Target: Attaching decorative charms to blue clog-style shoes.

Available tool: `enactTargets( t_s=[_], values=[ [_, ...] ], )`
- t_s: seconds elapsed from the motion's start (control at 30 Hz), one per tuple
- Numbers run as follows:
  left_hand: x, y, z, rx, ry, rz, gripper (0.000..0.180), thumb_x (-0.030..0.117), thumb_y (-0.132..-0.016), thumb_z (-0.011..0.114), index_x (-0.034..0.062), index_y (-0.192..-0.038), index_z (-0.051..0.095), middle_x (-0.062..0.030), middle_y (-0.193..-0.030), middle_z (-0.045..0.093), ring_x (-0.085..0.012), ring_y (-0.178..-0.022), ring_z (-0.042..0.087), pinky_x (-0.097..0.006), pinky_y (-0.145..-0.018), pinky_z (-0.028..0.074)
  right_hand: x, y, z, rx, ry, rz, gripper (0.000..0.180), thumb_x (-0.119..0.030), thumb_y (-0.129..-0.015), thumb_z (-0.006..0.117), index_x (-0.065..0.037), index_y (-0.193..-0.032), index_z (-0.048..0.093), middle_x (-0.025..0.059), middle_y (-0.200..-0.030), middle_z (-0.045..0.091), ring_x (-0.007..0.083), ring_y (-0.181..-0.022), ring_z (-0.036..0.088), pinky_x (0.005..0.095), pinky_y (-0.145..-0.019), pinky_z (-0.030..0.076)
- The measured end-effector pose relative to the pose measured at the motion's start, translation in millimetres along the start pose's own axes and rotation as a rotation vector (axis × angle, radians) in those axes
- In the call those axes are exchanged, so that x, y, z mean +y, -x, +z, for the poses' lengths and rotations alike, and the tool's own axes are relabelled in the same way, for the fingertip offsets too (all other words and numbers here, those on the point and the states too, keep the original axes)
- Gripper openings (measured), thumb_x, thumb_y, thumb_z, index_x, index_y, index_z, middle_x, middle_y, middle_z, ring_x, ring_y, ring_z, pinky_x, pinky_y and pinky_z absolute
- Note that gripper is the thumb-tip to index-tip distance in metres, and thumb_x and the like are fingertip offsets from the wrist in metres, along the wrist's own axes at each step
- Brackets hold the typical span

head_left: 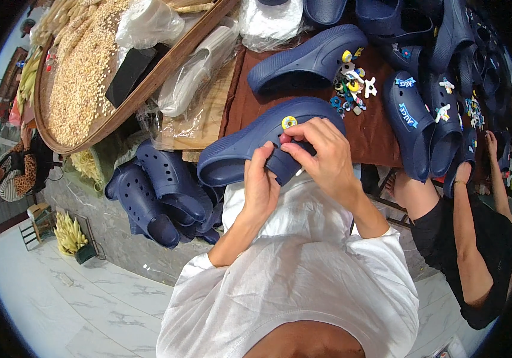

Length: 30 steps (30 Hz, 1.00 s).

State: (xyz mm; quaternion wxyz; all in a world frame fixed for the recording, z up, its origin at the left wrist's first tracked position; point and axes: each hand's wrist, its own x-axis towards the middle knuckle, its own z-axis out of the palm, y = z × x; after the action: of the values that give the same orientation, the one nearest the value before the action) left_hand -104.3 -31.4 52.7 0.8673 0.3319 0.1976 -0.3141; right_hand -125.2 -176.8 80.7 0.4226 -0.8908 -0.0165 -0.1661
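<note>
A navy clog (232,143) lies across the front of the table, its open heel to the left, with a round yellow-and-white charm (290,123) fixed on its upper. My left hand (260,185) grips the near side of this clog, thumb up and fingers curled out of sight below. At the clog's upper, just below the charm, my right hand (322,152) pinches with thumb and fingertips; a small reddish spot shows between them, too small to name. Behind it rests another navy clog (303,56) with a yellow charm. Small loose charms (351,89) are heaped beside its toe.
Left stands a wooden-rimmed tray (148,77) of pale kernels with a black phone (130,71) on it. Several navy clogs (160,191) are stacked near the left edge. Decorated clogs (408,119) lie at right, where a co-worker's arm (467,232) reaches in. Another person (14,167) sits far left.
</note>
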Motion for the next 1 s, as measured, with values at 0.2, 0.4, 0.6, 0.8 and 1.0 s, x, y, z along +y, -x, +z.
enactTargets(
  t_s=[0.2,0.4,0.6,0.8,1.0],
  values=[
    [-4.5,0.1,12.7,0.029,-0.173,0.181,0.026,0.007,-0.091,0.066,0.0028,-0.115,0.06,-0.0049,-0.109,0.064,-0.0122,-0.097,0.062,-0.028,-0.086,0.05,2.4,3.8,2.9,0.069,0.027,-0.036,0.016,-0.01,-0.076,0.075,-0.005,-0.09,0.069,0.006,-0.084,0.066,0.0253,-0.078,0.062,0.037,-0.07,0.048],
    [-0.7,-4.8,9.6,0.057,-0.183,0.14,0.029,0.007,-0.089,0.069,0.0025,-0.116,0.059,-0.0049,-0.109,0.064,-0.0121,-0.098,0.061,-0.027,-0.087,0.049,3.2,11.7,8.7,0.113,0.095,-0.078,0.017,-0.007,-0.076,0.073,-0.004,-0.093,0.07,0.006,-0.085,0.065,0.0248,-0.078,0.062,0.0367,-0.07,0.047],
    [-8.5,-5.9,11.1,0.049,-0.283,0.252,0.028,0.008,-0.089,0.07,0.0002,-0.114,0.061,-0.006,-0.107,0.065,-0.0129,-0.096,0.061,-0.027,-0.087,0.049,4.3,17.0,7.1,0.161,0.085,-0.056,0.017,-0.004,-0.076,0.072,-0.004,-0.094,0.07,0.0064,-0.085,0.064,0.0251,-0.078,0.061,0.0367,-0.069,0.048],
    [-6.7,-4.1,9.8,0.072,-0.389,0.306,0.026,0.008,-0.089,0.07,-0.0015,-0.112,0.063,-0.0071,-0.108,0.065,-0.0136,-0.096,0.061,-0.028,-0.088,0.049,4.5,15.7,6.4,0.17,0.028,-0.012,0.014,-0.004,-0.078,0.072,-0.005,-0.091,0.069,0.0068,-0.083,0.064,0.0259,-0.078,0.062,0.037,-0.069,0.049],
    [-8.5,-4.8,9.3,0.041,-0.403,0.335,0.026,0.008,-0.09,0.069,-0.0013,-0.113,0.062,-0.0073,-0.11,0.065,-0.0133,-0.098,0.06,-0.028,-0.09,0.048,5.1,12.8,1.6,0.125,-0.048,0.039,0.008,-0.006,-0.08,0.071,-0.005,-0.088,0.069,0.0078,-0.083,0.063,0.0269,-0.076,0.061,0.0375,-0.068,0.048]
  ],
)
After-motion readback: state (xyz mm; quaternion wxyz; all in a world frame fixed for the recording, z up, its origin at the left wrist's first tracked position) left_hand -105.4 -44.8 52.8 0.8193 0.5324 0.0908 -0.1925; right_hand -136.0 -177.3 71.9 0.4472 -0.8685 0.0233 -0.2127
